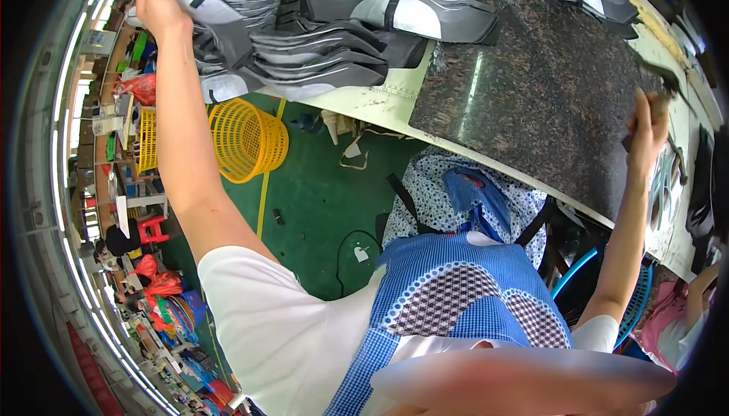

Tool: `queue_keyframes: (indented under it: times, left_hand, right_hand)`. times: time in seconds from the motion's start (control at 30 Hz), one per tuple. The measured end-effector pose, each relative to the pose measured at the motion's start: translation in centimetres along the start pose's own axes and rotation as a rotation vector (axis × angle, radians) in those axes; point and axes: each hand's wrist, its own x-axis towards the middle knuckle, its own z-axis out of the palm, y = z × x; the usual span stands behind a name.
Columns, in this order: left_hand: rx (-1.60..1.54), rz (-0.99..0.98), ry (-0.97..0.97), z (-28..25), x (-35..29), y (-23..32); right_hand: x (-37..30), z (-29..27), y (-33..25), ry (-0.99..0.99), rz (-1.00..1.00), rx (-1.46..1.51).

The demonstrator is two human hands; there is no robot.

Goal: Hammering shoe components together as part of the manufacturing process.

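Head view: grey panel (pixel 211 9) in closed left hand (pixel 163 12), tool (pixel 667 79) in closed right hand (pixel 648 126).

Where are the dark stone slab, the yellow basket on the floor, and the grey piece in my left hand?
Dark stone slab (pixel 535 89): head view, bare middle of its top.
Yellow basket (pixel 271 142): head view, its lattice wall.
Grey piece (pixel 219 12): head view, pale section beside its black strip.

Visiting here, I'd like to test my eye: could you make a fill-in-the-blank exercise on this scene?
1. The left hand holds a piece coloured mostly ____.
2. The round yellow basket stands on a floor coloured mostly ____.
3. The person's left sleeve is ____.
4. The right hand is farther from the round yellow basket than the ____ hand is.

Missing words: grey; green; white; left.
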Motion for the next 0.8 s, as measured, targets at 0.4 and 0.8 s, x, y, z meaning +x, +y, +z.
queue_keyframes:
  times: [0.4, 0.8]
  left_hand:
    - [-0.176, -0.008, -0.147, -1.1, 5.0, 0.3]
    - [0.554, -0.506, -0.021, -5.1, -0.1, 11.7]
  right_hand:
    - [-5.4, 30.7, -13.2, -0.763, -0.38, -0.052]
    - [-1.2, 28.7, -13.8, -0.671, -0.293, -0.05]
